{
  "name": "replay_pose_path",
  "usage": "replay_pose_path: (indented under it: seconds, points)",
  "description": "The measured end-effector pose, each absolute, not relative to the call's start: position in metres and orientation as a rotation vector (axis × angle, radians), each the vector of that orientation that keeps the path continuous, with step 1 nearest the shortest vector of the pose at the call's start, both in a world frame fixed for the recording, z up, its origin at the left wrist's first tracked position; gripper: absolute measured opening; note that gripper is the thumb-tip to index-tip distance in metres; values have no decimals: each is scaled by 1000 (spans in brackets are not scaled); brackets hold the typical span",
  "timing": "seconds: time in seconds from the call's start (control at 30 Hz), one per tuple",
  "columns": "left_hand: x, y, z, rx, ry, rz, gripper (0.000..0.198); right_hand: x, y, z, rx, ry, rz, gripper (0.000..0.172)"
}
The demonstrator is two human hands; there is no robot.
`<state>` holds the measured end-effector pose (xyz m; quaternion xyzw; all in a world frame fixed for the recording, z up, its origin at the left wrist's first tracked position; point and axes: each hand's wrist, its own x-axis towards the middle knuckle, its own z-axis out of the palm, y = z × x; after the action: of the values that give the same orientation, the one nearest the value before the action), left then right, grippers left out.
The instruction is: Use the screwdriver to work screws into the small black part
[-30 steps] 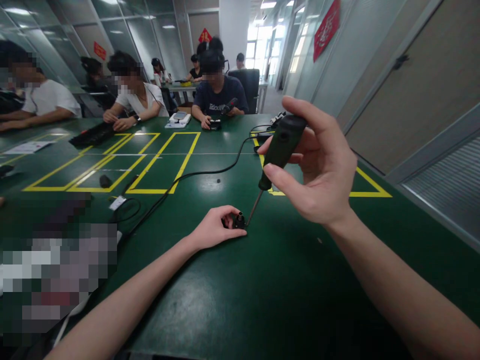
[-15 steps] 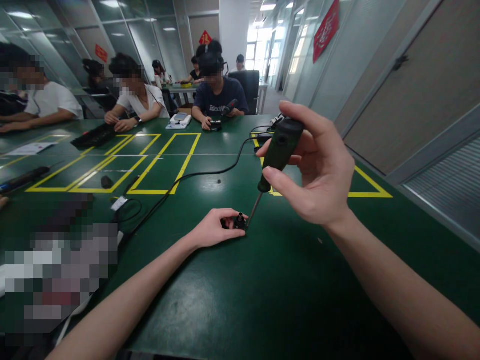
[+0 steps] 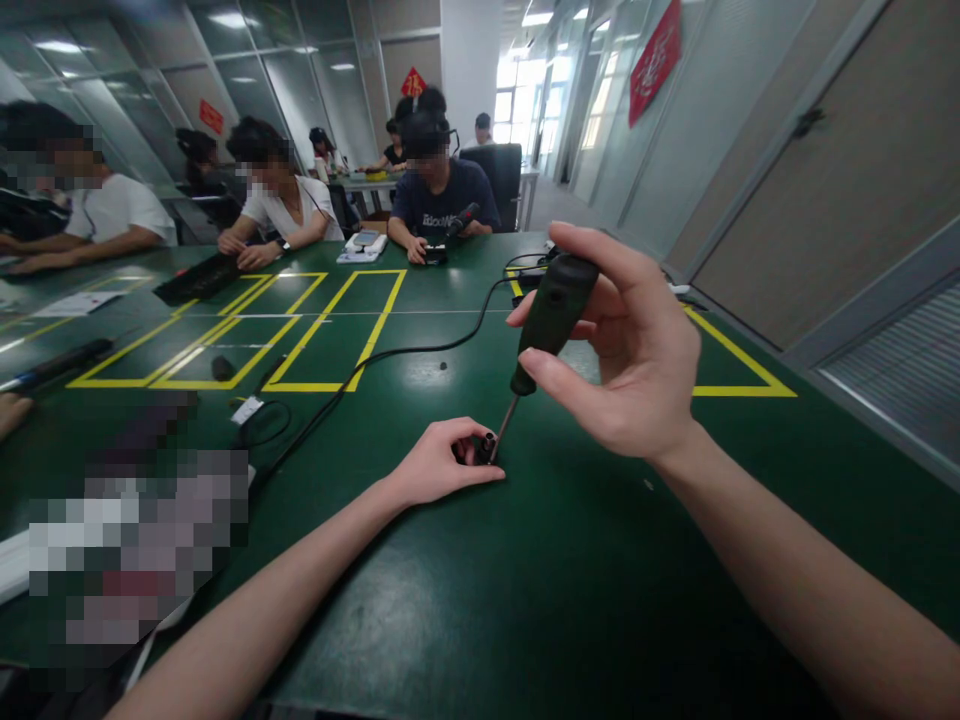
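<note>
My right hand [image 3: 622,350] grips a screwdriver [image 3: 553,310] by its thick dark green and black handle. The metal shaft slants down and to the left, its tip at a small black part [image 3: 486,447] with a short upright tube. Around that part my left hand [image 3: 448,460] is closed, thumb on the near side and fingers on the far side, low on the green tabletop. Fingers hide much of the part, so its kind does not show. Whether the tip touches a screw is too small to tell.
A black cable [image 3: 420,348] runs across the green table [image 3: 480,610], beyond my left hand. Yellow tape [image 3: 311,388] marks rectangles. A small dark piece [image 3: 443,366] lies past my hands. Across the table, a person [image 3: 442,195] in a dark shirt holds a tool; other people sit left.
The screwdriver and my right hand have come slightly lower and left. My left hand, with the black part, has shifted slightly right in view. Both grips stay the same.
</note>
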<state>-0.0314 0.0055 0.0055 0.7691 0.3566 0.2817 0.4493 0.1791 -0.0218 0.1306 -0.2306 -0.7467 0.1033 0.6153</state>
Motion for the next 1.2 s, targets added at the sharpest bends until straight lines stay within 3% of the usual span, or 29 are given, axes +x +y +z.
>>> replay_pose_path:
  seconds: [0.8, 1.2]
  points:
    - [-32, 6, 9, 1908, 910, 633, 34, 178, -27, 133, -607, -1759, 305, 64]
    - [-32, 4, 9, 1874, 905, 656, 33, 181, -21, 132, -659, -1756, 249, 75]
